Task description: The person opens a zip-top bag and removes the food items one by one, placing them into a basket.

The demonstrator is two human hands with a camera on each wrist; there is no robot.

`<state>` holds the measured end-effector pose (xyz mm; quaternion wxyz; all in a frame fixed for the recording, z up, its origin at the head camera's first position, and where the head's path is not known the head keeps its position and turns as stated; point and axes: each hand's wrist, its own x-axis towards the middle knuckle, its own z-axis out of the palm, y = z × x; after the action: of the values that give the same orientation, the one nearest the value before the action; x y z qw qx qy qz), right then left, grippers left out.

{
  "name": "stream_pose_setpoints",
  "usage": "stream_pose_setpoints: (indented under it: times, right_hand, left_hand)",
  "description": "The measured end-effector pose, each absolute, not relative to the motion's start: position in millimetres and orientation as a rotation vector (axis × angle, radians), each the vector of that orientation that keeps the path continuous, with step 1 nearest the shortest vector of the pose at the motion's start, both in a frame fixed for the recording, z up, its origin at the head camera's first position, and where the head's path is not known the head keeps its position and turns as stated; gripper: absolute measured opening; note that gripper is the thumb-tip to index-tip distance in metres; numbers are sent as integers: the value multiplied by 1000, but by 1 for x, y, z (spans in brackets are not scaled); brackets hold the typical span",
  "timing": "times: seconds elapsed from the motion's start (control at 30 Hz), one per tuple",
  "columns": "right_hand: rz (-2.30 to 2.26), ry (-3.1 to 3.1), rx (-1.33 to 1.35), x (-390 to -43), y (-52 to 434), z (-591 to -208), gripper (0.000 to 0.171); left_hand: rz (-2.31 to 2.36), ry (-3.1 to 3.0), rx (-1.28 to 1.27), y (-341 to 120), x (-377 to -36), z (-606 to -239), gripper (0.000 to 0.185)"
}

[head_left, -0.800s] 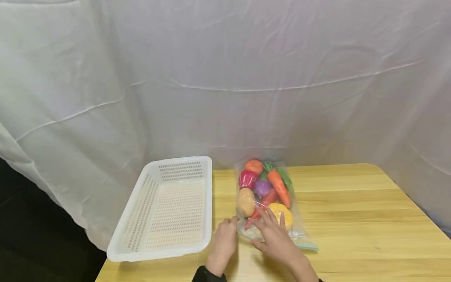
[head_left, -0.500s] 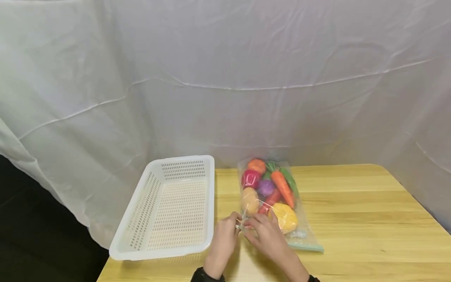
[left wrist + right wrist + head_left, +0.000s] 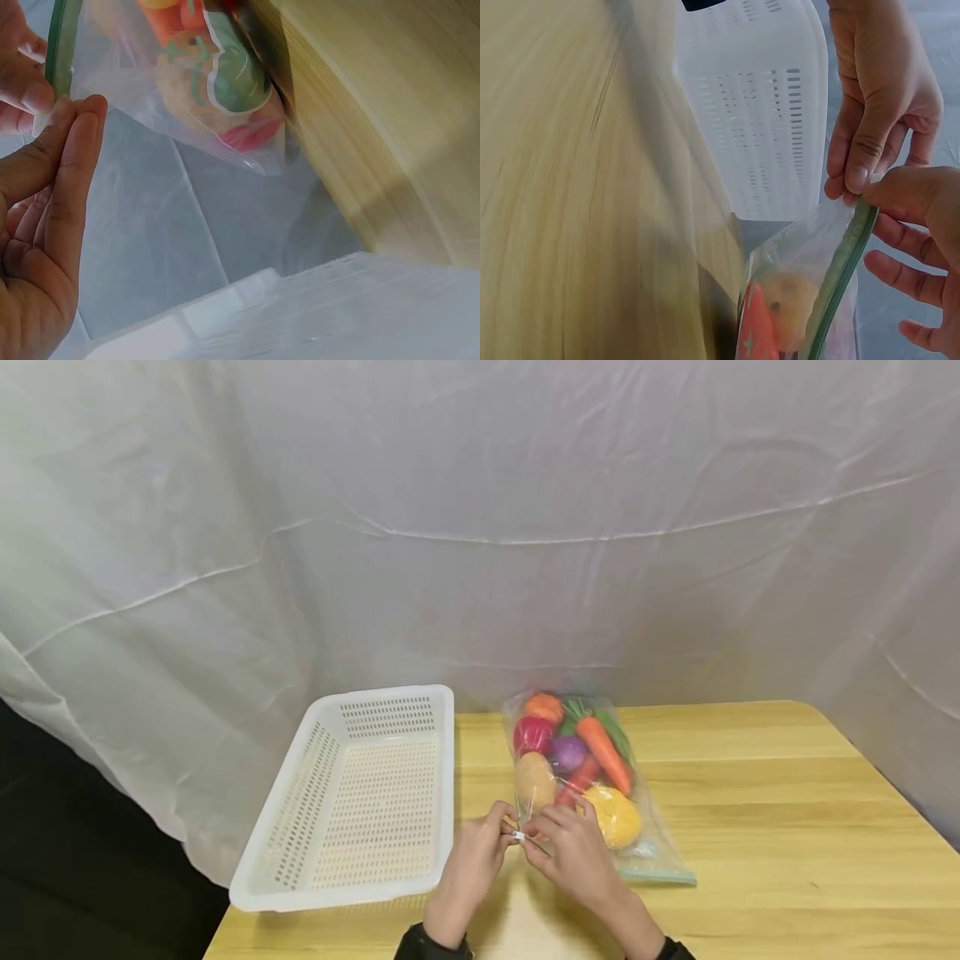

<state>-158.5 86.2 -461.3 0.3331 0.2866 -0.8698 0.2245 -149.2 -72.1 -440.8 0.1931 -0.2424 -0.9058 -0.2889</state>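
A clear zip bag (image 3: pixel 670 862) of vegetables lies on the table in the head view. Through its plastic show a carrot (image 3: pixel 604 754), a potato-like piece (image 3: pixel 536 779), a purple round piece (image 3: pixel 567 752), a yellow squash-like piece (image 3: pixel 618 820) and others. My left hand (image 3: pixel 472 857) pinches the bag's near left corner between thumb and fingers. Right beside it, my right hand (image 3: pixel 576 857) pinches the same end of the green zip strip (image 3: pixel 840 274). A small white tab (image 3: pixel 518 836) shows between the two hands. In the left wrist view, a green print (image 3: pixel 240 79) marks the bag.
A white perforated plastic basket (image 3: pixel 447 760) stands left of the bag, with nothing in it. The wooden table (image 3: pixel 757 827) extends to the right. A pale cloth (image 3: pixel 480 602) hangs behind the table's far edge.
My right hand has moved left from over the bag to its near left corner, where its fingers have closed beside my left hand. The corner has been lifted and the white tab shows.
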Motion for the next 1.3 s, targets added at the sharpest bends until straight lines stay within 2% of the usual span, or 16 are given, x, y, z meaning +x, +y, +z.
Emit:
stream_pose_setpoints:
  times: [0.17,0.37,0.8,1.07,1.3]
  right_hand:
    - [572,-2264,756,-157,94,-456,19]
    - [522,-2272,715,-155,115,-454,15]
    - [405,-2361,621,-141,197,-466,15]
    - [348,-2449,485,-126,254,-474,22]
    - [375,-2562,484,-120,246,-472,31]
  left_hand:
    - [-813,-2493,-729,-69,-148,-437,26]
    - [-837,-2467,-672,-71,-146,-429,24]
    - [-812,-2540,-623,-82,-147,-425,22]
    - [-778,-2541,-589,-90,-148,-426,22]
    - [-647,-2595,-648,-86,-145,-430,27]
